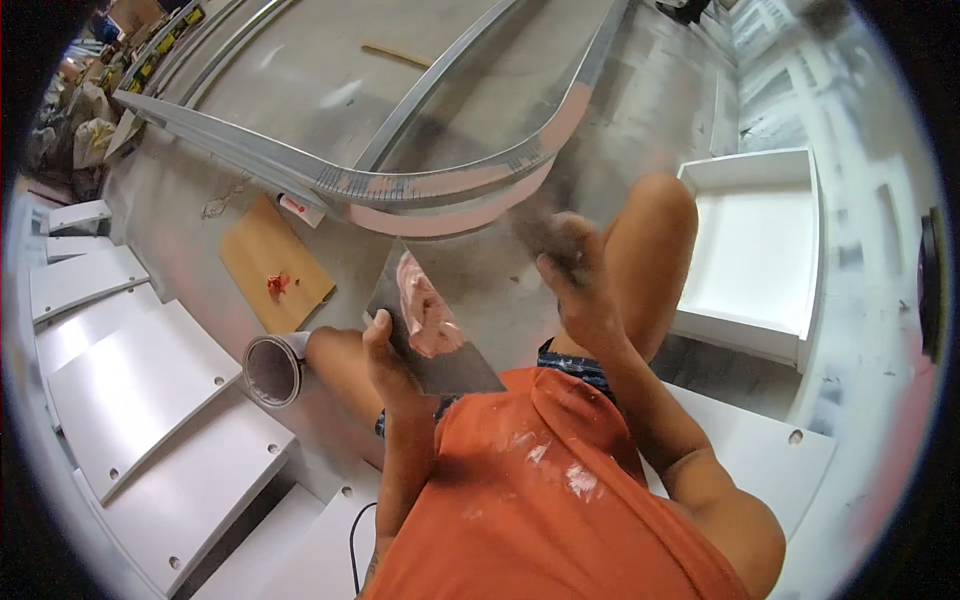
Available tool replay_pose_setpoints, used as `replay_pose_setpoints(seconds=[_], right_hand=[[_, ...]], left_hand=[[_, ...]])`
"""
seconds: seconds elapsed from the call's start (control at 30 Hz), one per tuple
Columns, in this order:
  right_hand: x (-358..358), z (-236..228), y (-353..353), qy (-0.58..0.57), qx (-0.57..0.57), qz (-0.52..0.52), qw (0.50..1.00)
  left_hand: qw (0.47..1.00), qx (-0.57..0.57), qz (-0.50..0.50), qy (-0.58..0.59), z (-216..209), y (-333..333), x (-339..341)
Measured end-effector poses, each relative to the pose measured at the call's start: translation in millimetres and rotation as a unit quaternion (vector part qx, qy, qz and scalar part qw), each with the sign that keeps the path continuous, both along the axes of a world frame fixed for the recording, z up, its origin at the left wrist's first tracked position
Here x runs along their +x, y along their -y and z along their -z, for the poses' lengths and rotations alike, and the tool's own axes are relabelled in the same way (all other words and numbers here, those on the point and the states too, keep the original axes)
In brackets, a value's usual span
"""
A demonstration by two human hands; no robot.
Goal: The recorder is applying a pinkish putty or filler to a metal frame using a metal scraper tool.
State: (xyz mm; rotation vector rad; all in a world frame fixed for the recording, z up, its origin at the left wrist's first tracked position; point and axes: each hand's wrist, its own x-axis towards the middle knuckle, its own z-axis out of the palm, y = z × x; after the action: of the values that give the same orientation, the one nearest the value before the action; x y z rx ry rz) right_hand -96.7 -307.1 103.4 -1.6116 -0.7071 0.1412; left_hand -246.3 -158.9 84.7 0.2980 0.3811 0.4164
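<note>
A plate point(455, 376) bearing pink paste point(430, 316) is gripped by the left hand point(389, 366), a blurred tool point(545, 240) by the right hand point(584, 292).

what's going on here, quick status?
A person's left hand holds a dark flat plate loaded with pink paste. The right hand is raised, holding a dark object too blurred to identify. In front, a curved metal frame lies on the floor, with pink material along parts of its bend. A tan board with a red smear lies ahead and to the left.
</note>
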Motion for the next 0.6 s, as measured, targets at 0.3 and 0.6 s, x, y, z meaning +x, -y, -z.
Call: replay_pose_setpoints(seconds=[0.3, 0.6], right_hand=[[-27.4, -7.6, -21.9, -0.656, 0.213, -0.042, 0.723], [-48.6, -31.2, -11.6, -0.243, 0.067, 0.116, 0.961]], left_hand=[[0.991, 0.108, -0.078, -0.033, -0.8, 31.0, 3.9], [0.901, 0.330, -0.219, -0.175, -2.0, 0.5, 10.7]])
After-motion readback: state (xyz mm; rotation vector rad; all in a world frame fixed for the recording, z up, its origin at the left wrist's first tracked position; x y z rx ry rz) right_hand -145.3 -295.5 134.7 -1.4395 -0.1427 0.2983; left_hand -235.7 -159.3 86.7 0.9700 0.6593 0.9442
